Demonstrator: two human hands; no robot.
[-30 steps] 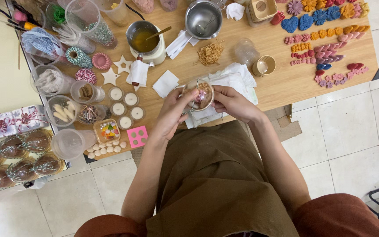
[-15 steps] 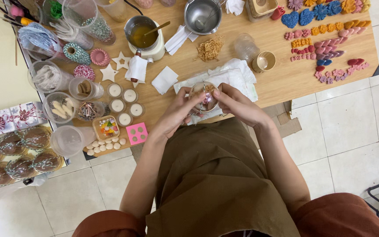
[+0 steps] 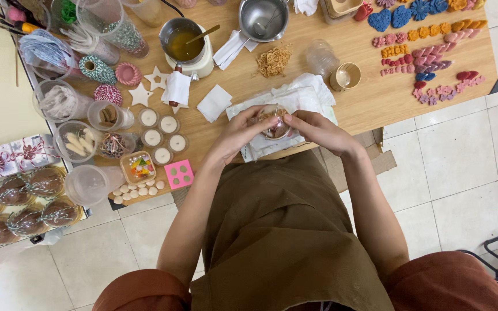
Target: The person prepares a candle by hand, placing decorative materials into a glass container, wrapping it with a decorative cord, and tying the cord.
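Wooden bench (image 3: 370, 103), light grain, standing on a pale tiled floor (image 3: 462, 167). Far right: rows of small coloured wax shapes (image 3: 427, 57), blue, orange, pink, red. Centre: white cloth (image 3: 312, 95) spread near the front edge, tuft of straw-coloured shreds (image 3: 274, 60), steel pot (image 3: 264, 19), small round wooden cup (image 3: 346, 77), folded white napkin (image 3: 214, 103). Left of centre: melter pot of amber liquid (image 3: 185, 43), white star shapes (image 3: 157, 78), six small white candles (image 3: 159, 138), pink mould (image 3: 179, 174), twine spools (image 3: 96, 70), clear plastic tubs (image 3: 79, 141). Beside the bench, wrapped brown rounds (image 3: 27, 201) sit on a lower shelf.
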